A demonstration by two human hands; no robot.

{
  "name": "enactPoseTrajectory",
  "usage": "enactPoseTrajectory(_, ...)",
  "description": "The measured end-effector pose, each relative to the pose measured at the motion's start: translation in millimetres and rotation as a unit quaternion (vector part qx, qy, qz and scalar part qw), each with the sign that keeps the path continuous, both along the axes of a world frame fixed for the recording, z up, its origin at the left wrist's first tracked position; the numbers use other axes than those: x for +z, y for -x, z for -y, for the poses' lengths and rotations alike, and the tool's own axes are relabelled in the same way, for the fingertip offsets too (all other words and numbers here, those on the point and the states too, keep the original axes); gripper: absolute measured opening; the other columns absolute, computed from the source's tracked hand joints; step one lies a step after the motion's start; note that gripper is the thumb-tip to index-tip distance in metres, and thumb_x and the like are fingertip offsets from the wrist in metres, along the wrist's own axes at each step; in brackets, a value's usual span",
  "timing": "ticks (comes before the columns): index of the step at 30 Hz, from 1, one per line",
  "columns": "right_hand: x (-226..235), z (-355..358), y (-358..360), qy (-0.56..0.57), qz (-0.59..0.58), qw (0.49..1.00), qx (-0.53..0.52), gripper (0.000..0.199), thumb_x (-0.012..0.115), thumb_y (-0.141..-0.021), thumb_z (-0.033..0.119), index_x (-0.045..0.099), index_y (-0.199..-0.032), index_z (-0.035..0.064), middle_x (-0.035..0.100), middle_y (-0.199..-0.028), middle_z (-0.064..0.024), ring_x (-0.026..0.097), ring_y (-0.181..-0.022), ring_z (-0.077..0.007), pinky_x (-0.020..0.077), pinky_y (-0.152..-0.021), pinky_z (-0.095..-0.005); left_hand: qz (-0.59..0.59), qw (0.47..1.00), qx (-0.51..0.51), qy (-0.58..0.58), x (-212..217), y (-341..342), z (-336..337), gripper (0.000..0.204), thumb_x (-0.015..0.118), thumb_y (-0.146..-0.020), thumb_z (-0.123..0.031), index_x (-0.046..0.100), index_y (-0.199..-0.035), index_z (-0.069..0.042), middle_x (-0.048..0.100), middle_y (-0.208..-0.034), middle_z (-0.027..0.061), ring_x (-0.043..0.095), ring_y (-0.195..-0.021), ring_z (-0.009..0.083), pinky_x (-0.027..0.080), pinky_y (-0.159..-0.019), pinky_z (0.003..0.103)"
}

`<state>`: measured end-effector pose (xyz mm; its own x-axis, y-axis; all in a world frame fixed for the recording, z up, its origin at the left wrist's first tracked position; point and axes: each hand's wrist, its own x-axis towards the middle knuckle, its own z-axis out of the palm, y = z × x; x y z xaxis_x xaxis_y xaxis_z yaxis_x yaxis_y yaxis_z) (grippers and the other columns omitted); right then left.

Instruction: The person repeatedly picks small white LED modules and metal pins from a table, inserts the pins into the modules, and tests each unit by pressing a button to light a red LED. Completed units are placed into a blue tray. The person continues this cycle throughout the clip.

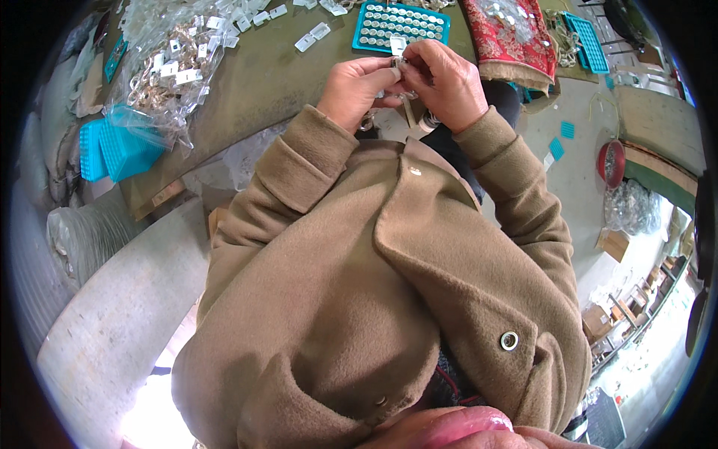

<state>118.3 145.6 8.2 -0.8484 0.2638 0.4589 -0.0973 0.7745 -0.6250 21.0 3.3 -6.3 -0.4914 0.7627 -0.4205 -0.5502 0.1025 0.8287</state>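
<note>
Left hand (351, 91) and right hand (446, 81) meet at 12 o'clock, fingertips pinched nearly closed around small white-tagged piece (399, 46), near blue tray (365, 49). Step seems fine two-handed handling; next move likely calls for steady pinch, careful alignment.

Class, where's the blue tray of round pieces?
The blue tray lies at the head view's top centre, beyond the right hand, left of the red cloth.
</note>
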Motion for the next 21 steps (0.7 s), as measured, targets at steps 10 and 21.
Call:
enactPoseTrajectory(10,-18.4,13.1,-15.8,0.075,0.025,0.997,-0.018,0.013,0.066,-0.082,-0.001,0.069,-0.094,0.0008,0.067,-0.086,-0.0112,0.067,-0.074,-0.0211,0.0534,-0.066,-0.0281,0.029,0.999,-0.044,0.007,-4.6,6.1,11.0,0.029,0.064,-0.092,-0.017,0.063,-0.117,-0.001,0.068,-0.097,0.0030,0.066,-0.085,0.0081,0.054,-0.068,0.018)
enactPoseTrajectory(21,-36.2,-17.1,1.9,0.011,0.048,0.985,-0.163,0.009,0.066,-0.085,0.018,0.063,-0.090,0.0108,0.062,-0.083,-0.0095,0.062,-0.076,-0.0318,0.0510,-0.066,-0.0390,0.064,0.996,0.015,0.058,-8.2,7.7,6.5,0.022,0.060,-0.094,-0.024,0.066,-0.104,-0.006,0.069,-0.094,-0.0001,0.062,-0.077,0.0029,0.046,-0.055,0.015)
